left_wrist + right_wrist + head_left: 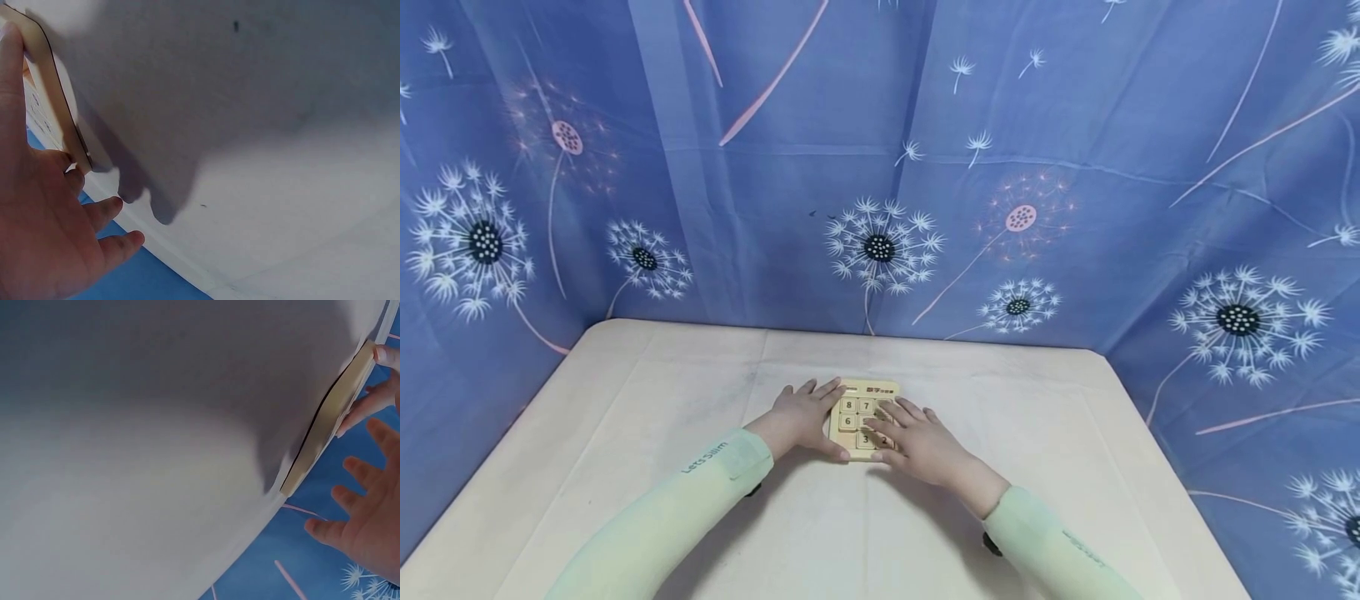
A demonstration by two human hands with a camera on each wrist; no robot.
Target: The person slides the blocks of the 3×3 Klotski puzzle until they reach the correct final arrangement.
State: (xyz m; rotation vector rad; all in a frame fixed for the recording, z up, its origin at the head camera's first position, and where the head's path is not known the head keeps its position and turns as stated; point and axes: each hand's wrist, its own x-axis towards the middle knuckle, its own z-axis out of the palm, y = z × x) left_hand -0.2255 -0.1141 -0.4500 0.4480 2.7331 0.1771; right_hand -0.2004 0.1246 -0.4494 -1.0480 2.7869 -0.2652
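A pale yellow number sliding puzzle lies flat on the table, with square tiles marked 8, 7, 6, 3 and 2 showing. Its lower-left slot has no tile. My left hand holds the puzzle by its left side, thumb at the near corner and index finger at the far one. In the left wrist view, the other fingers spread beside the wooden edge. My right hand hovers over the puzzle's right part with fingers extended and spread, hiding some tiles. The right wrist view shows its fingers apart from the puzzle's side.
A cream cloth covers the table around the puzzle. Blue curtains with dandelion prints stand behind it and at both sides. Light green sleeves cover both forearms.
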